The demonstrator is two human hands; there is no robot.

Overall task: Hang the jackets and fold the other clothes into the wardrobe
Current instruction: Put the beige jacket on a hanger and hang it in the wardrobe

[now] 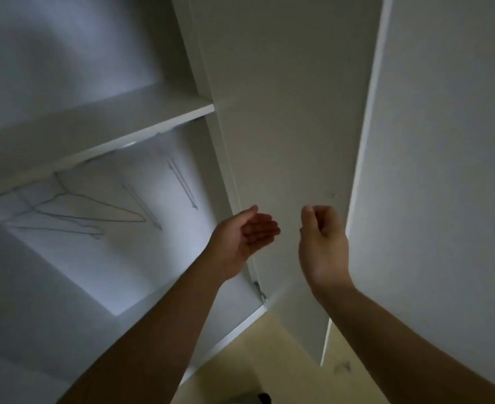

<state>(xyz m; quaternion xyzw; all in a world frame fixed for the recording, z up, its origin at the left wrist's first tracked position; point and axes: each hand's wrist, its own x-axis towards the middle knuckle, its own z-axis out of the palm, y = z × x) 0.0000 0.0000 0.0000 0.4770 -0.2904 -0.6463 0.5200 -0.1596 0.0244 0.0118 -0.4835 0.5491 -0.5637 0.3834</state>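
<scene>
Our left hand [243,234] was spread, right hand [323,243] curled empty, mid-frame; wire hangers [91,211] at left looked light, bendy; we'd grip the hook.

Wardrobe [65,272] at left, shelf [123,132] across it, hangers [88,211] below the shelf (inside the lower compartment), open door [284,126] right of them, left hand [240,237] and right hand [323,243] side by side before this door, another door [444,170] far right, floor [284,360] underneath.

A pale yellow floor [287,354] shows along the bottom. A dark scuff [342,368] marks it. A dark object [263,398], too cropped to identify, sits at the lower edge.
</scene>
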